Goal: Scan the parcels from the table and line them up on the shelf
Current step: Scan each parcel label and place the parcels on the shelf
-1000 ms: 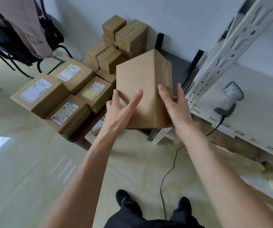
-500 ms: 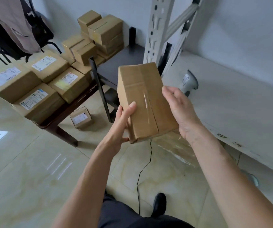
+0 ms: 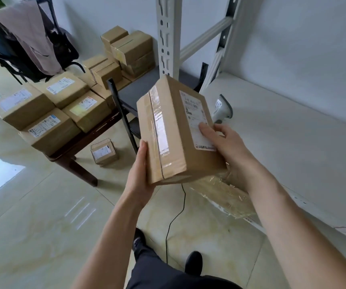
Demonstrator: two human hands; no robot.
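Now, the white shelf (image 3: 293, 130) spreads wide to the right of the grip, its upright post (image 3: 168, 36) rising beyond it. Left of the grip and further off, the dark worktop (image 3: 88, 140) carries a crowd of cardboard parcels (image 3: 49, 132). Between both hands, the held parcel (image 3: 174, 138) tilts, label face up and taped seam showing. Left hand (image 3: 140, 172) cups its near left edge; right hand (image 3: 228, 147) grasps the right side, thumb on the label. Just beyond the right-hand grip, the scanner (image 3: 223, 109) stands on the shelf.
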